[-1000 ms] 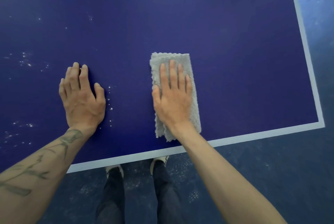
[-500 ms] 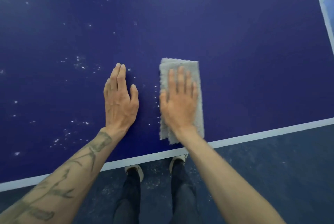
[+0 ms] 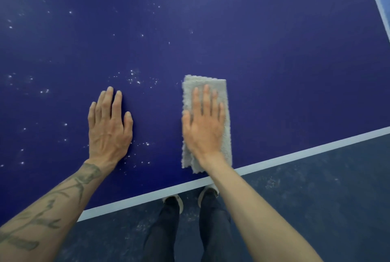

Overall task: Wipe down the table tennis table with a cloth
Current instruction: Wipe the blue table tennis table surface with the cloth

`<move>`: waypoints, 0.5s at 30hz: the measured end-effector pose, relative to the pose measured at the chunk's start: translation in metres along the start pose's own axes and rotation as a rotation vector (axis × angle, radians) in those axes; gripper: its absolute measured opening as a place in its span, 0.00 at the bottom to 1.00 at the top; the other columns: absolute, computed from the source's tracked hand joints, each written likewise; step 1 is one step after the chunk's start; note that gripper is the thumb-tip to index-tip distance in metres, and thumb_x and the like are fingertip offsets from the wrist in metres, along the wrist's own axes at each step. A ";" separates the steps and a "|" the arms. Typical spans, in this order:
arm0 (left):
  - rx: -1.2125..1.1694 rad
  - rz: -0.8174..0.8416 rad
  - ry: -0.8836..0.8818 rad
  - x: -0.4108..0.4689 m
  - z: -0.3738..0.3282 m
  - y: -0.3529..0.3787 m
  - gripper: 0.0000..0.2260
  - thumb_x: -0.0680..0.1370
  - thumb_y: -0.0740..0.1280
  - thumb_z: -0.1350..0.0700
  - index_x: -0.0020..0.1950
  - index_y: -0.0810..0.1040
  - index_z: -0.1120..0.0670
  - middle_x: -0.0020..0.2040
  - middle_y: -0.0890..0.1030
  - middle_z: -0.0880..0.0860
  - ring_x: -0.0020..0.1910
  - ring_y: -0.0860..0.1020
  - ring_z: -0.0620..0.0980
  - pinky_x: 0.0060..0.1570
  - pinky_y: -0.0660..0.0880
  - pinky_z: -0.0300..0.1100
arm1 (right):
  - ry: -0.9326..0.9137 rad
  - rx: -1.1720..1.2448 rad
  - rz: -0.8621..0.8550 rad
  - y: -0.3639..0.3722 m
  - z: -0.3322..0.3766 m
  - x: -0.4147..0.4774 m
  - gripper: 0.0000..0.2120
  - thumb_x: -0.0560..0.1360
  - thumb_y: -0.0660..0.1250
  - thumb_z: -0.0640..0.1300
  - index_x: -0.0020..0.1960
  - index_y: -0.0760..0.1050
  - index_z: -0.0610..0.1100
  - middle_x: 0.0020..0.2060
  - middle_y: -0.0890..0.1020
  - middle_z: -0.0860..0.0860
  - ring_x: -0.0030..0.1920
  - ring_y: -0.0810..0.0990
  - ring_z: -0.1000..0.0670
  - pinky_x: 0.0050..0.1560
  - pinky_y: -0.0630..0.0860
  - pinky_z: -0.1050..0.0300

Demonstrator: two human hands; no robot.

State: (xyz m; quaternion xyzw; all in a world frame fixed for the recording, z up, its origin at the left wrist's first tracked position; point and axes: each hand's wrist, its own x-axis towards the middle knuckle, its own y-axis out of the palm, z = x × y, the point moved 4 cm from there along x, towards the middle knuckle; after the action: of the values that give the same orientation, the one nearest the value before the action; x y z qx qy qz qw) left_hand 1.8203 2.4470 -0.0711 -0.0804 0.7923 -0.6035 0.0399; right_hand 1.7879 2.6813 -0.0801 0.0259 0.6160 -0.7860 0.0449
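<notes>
The dark blue table tennis table (image 3: 274, 61) fills most of the view, with a white line along its near edge. A folded grey cloth (image 3: 219, 86) lies on it close to that edge. My right hand (image 3: 203, 126) presses flat on the cloth with straight fingers. My left hand (image 3: 108, 126) rests flat on the bare table surface to the left of the cloth, fingers straight. White specks (image 3: 135, 79) dot the surface left of the cloth and around my left hand.
The table's white near edge line (image 3: 295, 157) runs diagonally, and its right edge (image 3: 379, 6) shows at the top right. Below lies a dark speckled floor (image 3: 327, 198), with my legs and shoes (image 3: 173, 202) at the table's edge.
The cloth under my right hand has slid leftward along the table towards the speckled area. My left hand has shifted left away from the cloth. The right table edge has moved out of view.
</notes>
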 end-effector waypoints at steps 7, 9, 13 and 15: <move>0.006 -0.029 -0.001 -0.001 0.007 0.007 0.26 0.86 0.54 0.51 0.83 0.61 0.59 0.84 0.60 0.58 0.84 0.58 0.58 0.84 0.50 0.55 | -0.222 -0.079 0.078 0.000 -0.023 -0.051 0.32 0.86 0.53 0.54 0.87 0.48 0.49 0.87 0.47 0.49 0.86 0.45 0.48 0.85 0.51 0.41; 0.008 -0.034 -0.001 -0.001 0.008 0.007 0.25 0.86 0.54 0.51 0.83 0.62 0.59 0.84 0.60 0.58 0.84 0.58 0.57 0.84 0.51 0.56 | -0.034 -0.107 0.059 -0.010 -0.046 -0.036 0.32 0.86 0.50 0.55 0.87 0.46 0.49 0.87 0.46 0.50 0.86 0.44 0.48 0.84 0.50 0.40; 0.021 -0.050 0.003 -0.001 0.008 0.008 0.25 0.86 0.54 0.52 0.83 0.62 0.59 0.84 0.60 0.58 0.84 0.58 0.57 0.84 0.51 0.55 | 0.073 -0.061 -0.024 0.001 0.002 -0.014 0.32 0.86 0.49 0.55 0.87 0.46 0.47 0.87 0.47 0.47 0.86 0.44 0.45 0.85 0.47 0.40; 0.026 -0.054 0.003 0.000 0.008 0.008 0.25 0.86 0.54 0.52 0.83 0.62 0.58 0.84 0.61 0.58 0.84 0.58 0.57 0.84 0.51 0.54 | -0.053 -0.026 -0.013 0.017 0.044 -0.023 0.33 0.86 0.51 0.55 0.87 0.47 0.47 0.87 0.47 0.46 0.86 0.45 0.44 0.85 0.48 0.40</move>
State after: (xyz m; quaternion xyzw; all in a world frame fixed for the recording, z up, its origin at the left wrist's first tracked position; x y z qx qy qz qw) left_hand 1.8214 2.4416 -0.0812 -0.1003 0.7818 -0.6149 0.0237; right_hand 1.8129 2.6357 -0.0843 0.0007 0.6248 -0.7788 0.0564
